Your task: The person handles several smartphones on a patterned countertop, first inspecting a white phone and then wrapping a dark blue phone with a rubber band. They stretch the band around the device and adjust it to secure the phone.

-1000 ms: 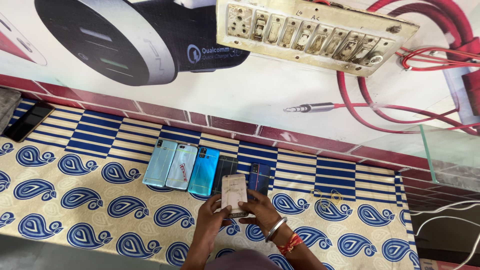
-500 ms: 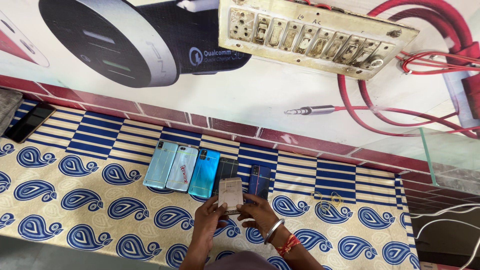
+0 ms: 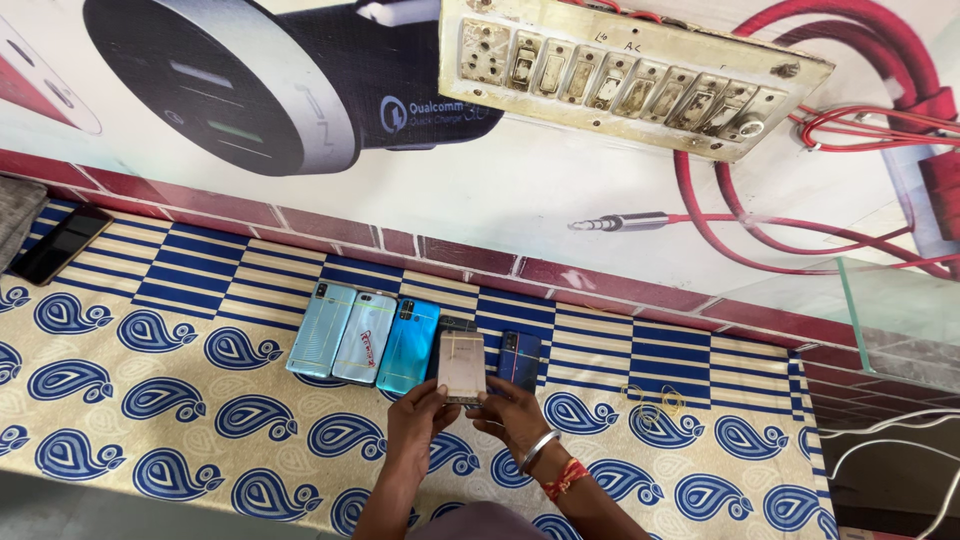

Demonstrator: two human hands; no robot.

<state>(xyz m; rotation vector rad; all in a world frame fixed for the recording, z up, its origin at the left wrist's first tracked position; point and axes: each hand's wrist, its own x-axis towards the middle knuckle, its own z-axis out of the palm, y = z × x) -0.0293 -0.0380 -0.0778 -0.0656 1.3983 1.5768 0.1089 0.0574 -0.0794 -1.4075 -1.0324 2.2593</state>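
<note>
Both my hands hold a pale beige phone point(image 3: 462, 366) over a patterned cloth point(image 3: 180, 400). My left hand point(image 3: 418, 415) grips its lower left corner; my right hand point(image 3: 510, 412), with a metal bangle and red thread at the wrist, grips its lower right. Behind it lies a row of phones face down: a light blue phone point(image 3: 320, 329), a pale blue phone point(image 3: 365, 337), a turquoise phone point(image 3: 409, 344), a dark phone point(image 3: 450, 325) partly hidden, and a dark blue phone point(image 3: 521, 358).
A black phone point(image 3: 60, 245) lies at the far left of the cloth. Rubber bands point(image 3: 652, 398) lie to the right. A dirty switchboard point(image 3: 630, 80) and red cables point(image 3: 800, 210) hang on the wall above. A glass pane point(image 3: 900, 310) stands at the right.
The beige phone has shifted slightly lower and nearer to me between my hands. The row of phones has not moved.
</note>
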